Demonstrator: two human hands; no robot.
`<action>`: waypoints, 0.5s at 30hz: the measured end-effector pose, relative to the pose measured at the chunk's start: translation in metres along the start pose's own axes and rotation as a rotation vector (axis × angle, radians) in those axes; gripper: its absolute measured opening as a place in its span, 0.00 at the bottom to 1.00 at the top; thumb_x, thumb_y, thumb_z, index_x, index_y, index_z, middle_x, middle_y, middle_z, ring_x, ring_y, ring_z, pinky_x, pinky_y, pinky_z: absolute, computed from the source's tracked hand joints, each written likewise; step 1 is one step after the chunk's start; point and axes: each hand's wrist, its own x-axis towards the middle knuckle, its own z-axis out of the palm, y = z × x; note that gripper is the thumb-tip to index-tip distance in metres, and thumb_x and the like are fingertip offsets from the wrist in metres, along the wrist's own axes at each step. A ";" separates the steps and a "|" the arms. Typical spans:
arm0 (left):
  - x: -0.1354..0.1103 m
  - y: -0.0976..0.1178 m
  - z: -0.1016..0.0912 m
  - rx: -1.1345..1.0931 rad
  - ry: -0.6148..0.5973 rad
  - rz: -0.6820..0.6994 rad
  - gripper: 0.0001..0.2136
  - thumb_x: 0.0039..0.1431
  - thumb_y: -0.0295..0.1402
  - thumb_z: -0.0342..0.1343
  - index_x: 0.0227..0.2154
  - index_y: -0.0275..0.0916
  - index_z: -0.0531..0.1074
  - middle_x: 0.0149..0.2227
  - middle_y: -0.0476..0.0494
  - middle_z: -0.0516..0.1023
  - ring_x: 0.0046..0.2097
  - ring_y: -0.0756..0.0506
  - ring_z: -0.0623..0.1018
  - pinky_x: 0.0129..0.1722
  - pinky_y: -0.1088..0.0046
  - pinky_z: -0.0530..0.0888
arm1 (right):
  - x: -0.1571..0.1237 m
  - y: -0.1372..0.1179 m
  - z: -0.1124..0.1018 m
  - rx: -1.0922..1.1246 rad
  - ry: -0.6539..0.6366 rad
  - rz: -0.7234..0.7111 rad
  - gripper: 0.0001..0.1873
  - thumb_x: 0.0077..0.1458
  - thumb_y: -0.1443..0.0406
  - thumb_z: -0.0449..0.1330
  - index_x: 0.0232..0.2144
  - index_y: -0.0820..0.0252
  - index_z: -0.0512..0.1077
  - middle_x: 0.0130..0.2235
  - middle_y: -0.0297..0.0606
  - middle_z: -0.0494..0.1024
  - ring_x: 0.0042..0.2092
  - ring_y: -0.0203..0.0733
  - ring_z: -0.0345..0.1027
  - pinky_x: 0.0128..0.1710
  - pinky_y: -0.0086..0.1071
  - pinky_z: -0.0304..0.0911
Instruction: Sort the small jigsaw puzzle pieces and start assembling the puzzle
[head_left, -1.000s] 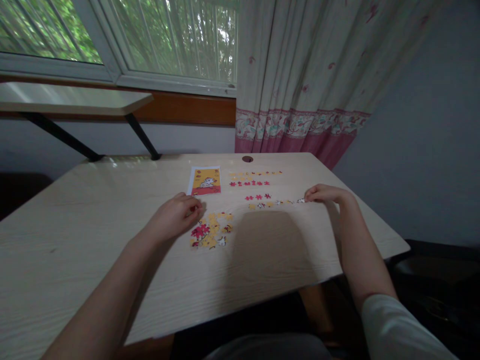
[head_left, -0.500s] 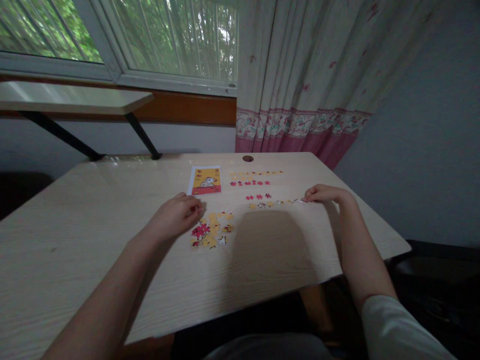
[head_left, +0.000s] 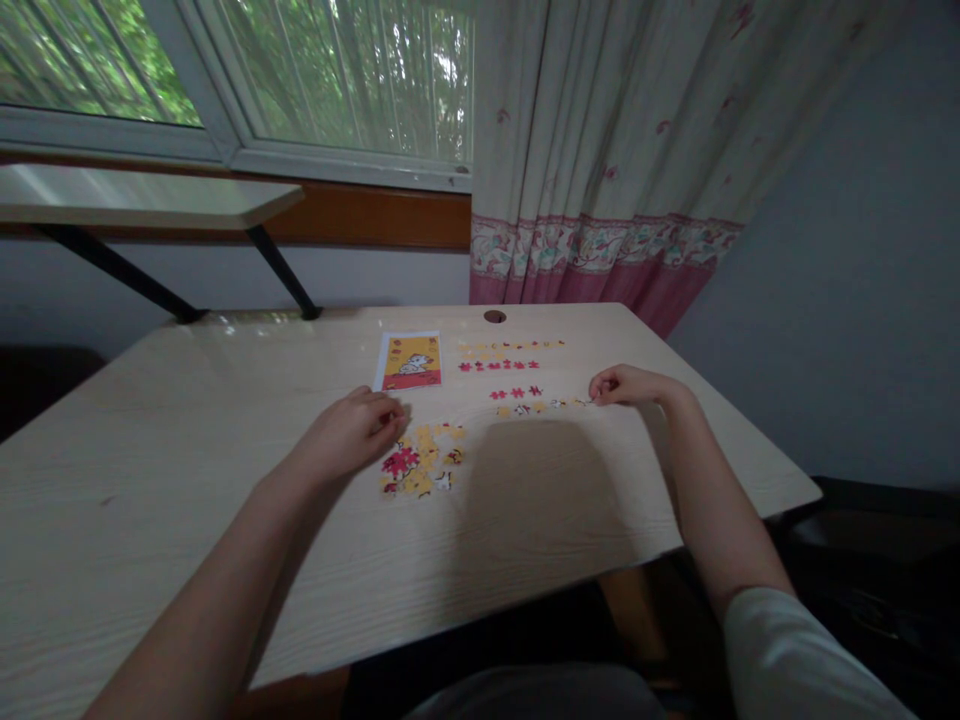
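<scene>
My right hand point(head_left: 626, 385) is pinched down at the right end of a row of yellow and white jigsaw puzzle pieces point(head_left: 538, 408). Its fingertips are on a small whitish puzzle piece point(head_left: 589, 402), partly covered by them. My left hand point(head_left: 364, 425) rests on the table with fingers curled together, beside a loose pile of yellow, red and white puzzle pieces point(head_left: 426, 455). Whatever is between those fingers is hidden. Above the lower row lie a few red puzzle pieces point(head_left: 517, 393). Farther back are a longer red row point(head_left: 499, 366) and a yellow row point(head_left: 514, 346).
A picture card point(head_left: 411, 362) showing a white animal on yellow and red lies behind my left hand. The pale wooden table point(head_left: 187, 520) has a round hole point(head_left: 495, 317) near its back edge. A raised shelf point(head_left: 142, 198) stands back left, and a curtain point(head_left: 592, 245) hangs behind.
My right hand has shifted slightly left along the lower row, and the whitish piece at its fingertips now sits closer to the neighbouring pieces. My left hand stays in place.
</scene>
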 end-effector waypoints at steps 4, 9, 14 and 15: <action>0.000 0.003 -0.003 0.020 -0.010 0.003 0.11 0.59 0.37 0.47 0.28 0.38 0.72 0.27 0.42 0.72 0.33 0.44 0.70 0.33 0.67 0.67 | 0.001 0.003 0.000 0.002 0.005 -0.014 0.20 0.35 0.56 0.64 0.29 0.65 0.72 0.18 0.26 0.61 0.21 0.27 0.50 0.22 0.27 0.44; 0.001 0.007 -0.003 0.030 -0.031 -0.005 0.12 0.60 0.36 0.46 0.27 0.38 0.72 0.27 0.43 0.72 0.33 0.44 0.70 0.34 0.68 0.67 | 0.001 0.004 -0.001 -0.010 0.018 -0.028 0.20 0.36 0.55 0.63 0.30 0.65 0.72 0.20 0.28 0.63 0.22 0.28 0.51 0.23 0.27 0.47; 0.003 0.011 -0.002 -0.073 -0.077 0.047 0.11 0.60 0.36 0.47 0.30 0.37 0.72 0.31 0.42 0.74 0.38 0.44 0.70 0.39 0.66 0.67 | 0.000 -0.012 0.007 -0.008 0.140 -0.123 0.18 0.43 0.54 0.60 0.29 0.65 0.72 0.23 0.31 0.66 0.24 0.30 0.54 0.24 0.27 0.50; 0.003 0.012 -0.001 -0.091 -0.089 0.063 0.11 0.60 0.36 0.47 0.31 0.38 0.73 0.32 0.42 0.74 0.38 0.44 0.70 0.40 0.66 0.67 | 0.001 -0.019 0.011 -0.007 0.144 -0.149 0.18 0.44 0.55 0.60 0.30 0.65 0.71 0.22 0.31 0.66 0.23 0.29 0.54 0.23 0.26 0.50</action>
